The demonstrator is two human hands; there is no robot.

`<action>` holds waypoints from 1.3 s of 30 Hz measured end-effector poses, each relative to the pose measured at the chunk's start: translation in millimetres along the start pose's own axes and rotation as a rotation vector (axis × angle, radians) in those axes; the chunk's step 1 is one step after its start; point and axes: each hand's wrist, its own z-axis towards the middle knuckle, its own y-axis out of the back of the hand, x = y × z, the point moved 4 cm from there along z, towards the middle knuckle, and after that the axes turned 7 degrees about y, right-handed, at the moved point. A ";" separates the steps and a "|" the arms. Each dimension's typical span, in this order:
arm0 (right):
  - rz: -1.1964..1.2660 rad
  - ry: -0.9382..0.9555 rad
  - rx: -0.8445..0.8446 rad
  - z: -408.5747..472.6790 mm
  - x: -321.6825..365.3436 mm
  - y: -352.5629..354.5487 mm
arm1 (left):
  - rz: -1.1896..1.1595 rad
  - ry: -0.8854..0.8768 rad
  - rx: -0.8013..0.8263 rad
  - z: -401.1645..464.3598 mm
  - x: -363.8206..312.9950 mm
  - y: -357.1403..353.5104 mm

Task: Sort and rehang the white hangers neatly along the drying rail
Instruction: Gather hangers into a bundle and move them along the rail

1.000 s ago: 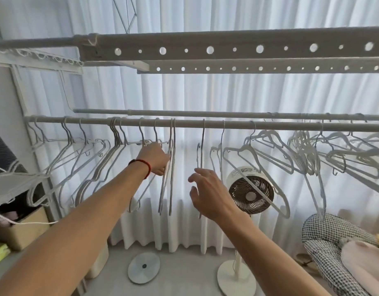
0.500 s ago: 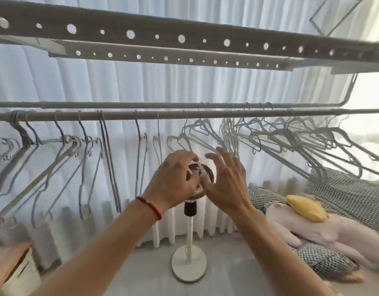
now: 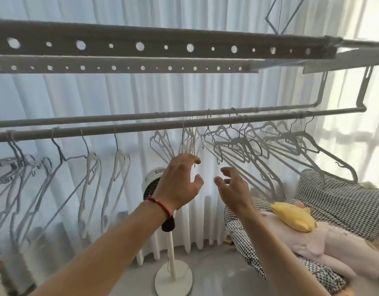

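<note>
A grey drying rail [image 3: 141, 126] runs across the view with a second rail [image 3: 99, 119] just behind it. Several white hangers [image 3: 92, 167] hang spaced out along the left part. A crowded, tangled bunch of white hangers [image 3: 269, 144] hangs on the right part. My left hand [image 3: 180, 182], with a red cord at the wrist, is raised with fingers spread and loosely bent just below a few hangers [image 3: 188, 142] at the middle. My right hand [image 3: 231, 189] is beside it, fingers spread, close to the lower bars of the tangled bunch. Neither hand holds anything.
Two perforated bars [image 3: 141, 45] cross overhead. White curtains [image 3: 120, 99] hang behind the rails. A standing fan [image 3: 173, 263] is on the floor below my left hand. A checked cushion seat [image 3: 344, 201] with a pink and yellow plush toy [image 3: 295, 218] lies at the right.
My view has swung right along the rail. Both hands moved right from the spaced hangers to the middle, came together, then spread slightly apart.
</note>
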 end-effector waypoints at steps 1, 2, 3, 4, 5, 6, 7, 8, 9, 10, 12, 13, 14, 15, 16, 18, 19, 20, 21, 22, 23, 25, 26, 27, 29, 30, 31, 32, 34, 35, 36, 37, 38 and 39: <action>0.014 -0.018 0.012 15.3 -9.1 1.8 | 0.016 0.006 0.000 7.4 -5.9 -8.9; 0.040 -0.042 0.022 31.6 -17.5 2.2 | 0.028 0.010 0.002 14.1 -10.6 -16.8; 0.090 -0.080 0.034 48.1 -25.3 1.4 | 0.036 0.016 0.006 19.7 -13.8 -23.5; 0.164 -0.133 0.048 64.7 -33.5 -1.1 | 0.044 0.025 0.008 23.7 -15.4 -29.3; 0.255 -0.196 0.058 81.1 -42.2 -5.1 | 0.053 0.036 0.012 26.4 -15.5 -34.2; 0.351 -0.263 0.063 96.6 -50.8 -10.0 | 0.064 0.047 0.016 28.1 -14.9 -38.1; 0.451 -0.317 0.064 111.1 -58.5 -15.4 | 0.074 0.063 0.022 29.2 -13.4 -41.5; 0.546 -0.360 0.066 123.7 -63.8 -20.5 | 0.085 0.081 0.027 29.9 -11.4 -44.1; 0.626 -0.392 0.075 133.6 -66.2 -25.2 | 0.100 0.099 0.033 30.5 -9.3 -45.9; 0.684 -0.413 0.095 141.7 -65.8 -29.0 | 0.117 0.113 0.039 31.4 -7.3 -47.2; 0.732 -0.435 0.135 157.2 -66.6 -37.1 | 0.145 0.136 0.058 34.9 -4.7 -48.8; 0.731 -0.448 0.149 164.4 -67.8 -41.4 | 0.156 0.144 0.064 37.5 -3.5 -49.2; 0.722 -0.467 0.160 170.5 -69.2 -45.7 | 0.166 0.148 0.065 40.5 -2.1 -49.2; 0.706 -0.487 0.168 175.4 -70.5 -49.8 | 0.176 0.147 0.063 43.4 -0.8 -49.3; 0.683 -0.504 0.172 179.1 -71.9 -52.6 | 0.186 0.141 0.061 45.7 0.3 -49.4; 0.656 -0.516 0.170 186.9 -75.7 -57.9 | 0.200 0.126 0.059 49.2 1.9 -50.1; 0.663 -0.517 0.169 190.5 -78.0 -60.4 | 0.202 0.120 0.057 50.9 2.4 -50.7; 0.668 -0.522 0.173 193.8 -80.6 -62.8 | 0.200 0.119 0.053 52.3 3.3 -51.1; 0.663 -0.527 0.175 196.3 -83.3 -64.2 | 0.200 0.120 0.050 53.2 4.0 -51.8; 0.654 -0.536 0.176 198.2 -86.3 -65.6 | 0.202 0.121 0.051 53.9 4.9 -52.9; 0.642 -0.546 0.180 200.3 -88.8 -67.0 | 0.206 0.119 0.052 54.7 5.8 -54.3; 0.619 -0.550 0.196 202.5 -92.5 -70.3 | 0.212 0.124 0.067 55.4 8.4 -58.2; 0.615 -0.545 0.207 203.0 -93.8 -72.1 | 0.222 0.130 0.077 55.6 9.9 -60.4; 0.613 -0.540 0.218 203.3 -94.5 -74.0 | 0.239 0.140 0.082 56.0 11.8 -62.6; 0.622 -0.529 0.244 202.6 -94.8 -78.4 | 0.262 0.164 0.075 56.6 14.5 -65.5; 0.642 -0.524 0.254 202.4 -93.7 -79.7 | 0.263 0.171 0.071 57.1 15.1 -66.5; 0.672 -0.519 0.260 202.1 -91.6 -80.5 | 0.264 0.173 0.068 57.4 15.1 -67.6; 0.705 -0.518 0.266 202.3 -89.3 -81.2 | 0.266 0.172 0.067 57.4 14.7 -68.2; 0.758 -0.523 0.278 204.3 -84.4 -82.7 | 0.268 0.167 0.070 58.0 13.4 -68.3; 0.767 -0.522 0.285 204.9 -81.7 -82.9 | 0.266 0.167 0.073 58.5 13.0 -68.1; 0.772 -0.521 0.291 206.0 -78.8 -82.8 | 0.266 0.168 0.075 58.9 12.8 -67.5; 0.775 -0.524 0.293 207.1 -77.0 -83.3 | 0.267 0.170 0.077 59.7 13.1 -66.9; 0.776 -0.526 0.294 207.9 -75.8 -83.4 | 0.268 0.173 0.076 60.1 13.3 -65.9; 0.768 -0.525 0.296 208.5 -74.0 -83.2 | 0.268 0.175 0.072 60.4 13.9 -65.1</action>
